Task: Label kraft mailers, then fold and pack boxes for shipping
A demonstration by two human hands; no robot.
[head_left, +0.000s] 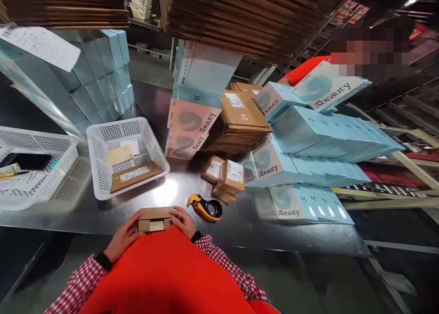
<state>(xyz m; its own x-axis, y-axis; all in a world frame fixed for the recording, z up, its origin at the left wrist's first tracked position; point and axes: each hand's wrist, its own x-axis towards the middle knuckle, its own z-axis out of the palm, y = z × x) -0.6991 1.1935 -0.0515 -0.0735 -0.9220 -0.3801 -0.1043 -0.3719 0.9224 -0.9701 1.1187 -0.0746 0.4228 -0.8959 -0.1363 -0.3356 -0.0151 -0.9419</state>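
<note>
At the front edge of the metal table, a small brown cardboard box point(156, 213) rests between my two hands. Its near side shows a gap with a pale cream piece point(157, 225) inside. My left hand point(123, 239) grips the box's left end, with the fingers along its side. On the opposite end, my right hand point(184, 221) has its fingers closed over the corner. An orange and black tape dispenser point(200, 206) lies just right of my right hand. Beyond it sit small labelled cartons point(235, 173). My red garment hides the lower edge of the box.
A white basket point(99, 181) holds a flat carton and envelopes; another white basket point(65, 167) stands farther left. Light-blue boxes are stacked left point(96, 76) and right point(318, 131). Flat cardboard point(240, 115) is piled mid-table, with more overhead. A person in red point(305, 71) stands behind the right stack.
</note>
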